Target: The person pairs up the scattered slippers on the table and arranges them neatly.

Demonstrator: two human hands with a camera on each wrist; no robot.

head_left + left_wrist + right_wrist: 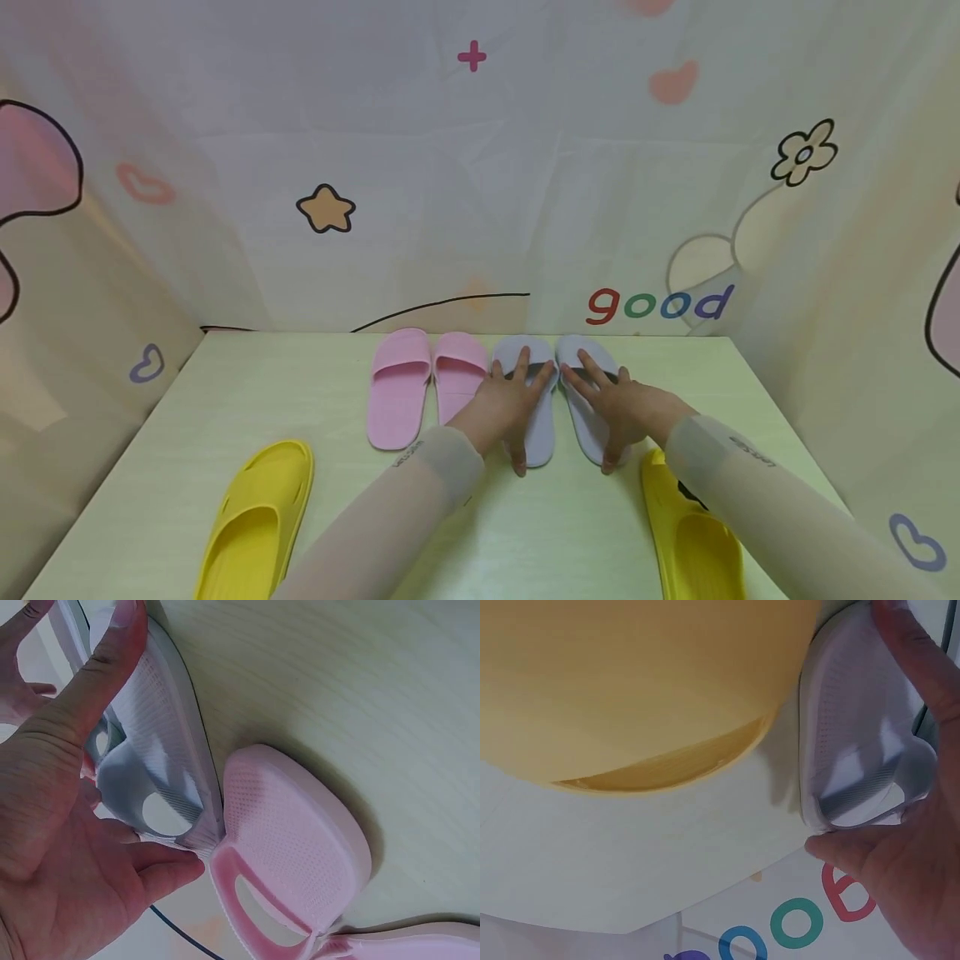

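Two pale grey slippers [542, 433] lie side by side at the back of the table, toes toward the wall. My left hand [506, 404] is over the left one, fingers spread across its strap and thumb stretched toward its heel. Over the other grey slipper [587, 421], my right hand [626, 408] has its fingers fanned out at the strap, thumb down by the heel. In the left wrist view the thumb lies along the grey slipper [169, 712]. The right wrist view shows fingertips right at the edge of the grey slipper [840, 720].
A pair of pink slippers [397, 400] lies just left of the grey ones, nearly against them. One yellow slipper [258, 500] is at the front left; another yellow slipper [693, 533] is partly under my right forearm. Behind the table [585, 533] hangs a printed curtain [420, 208].
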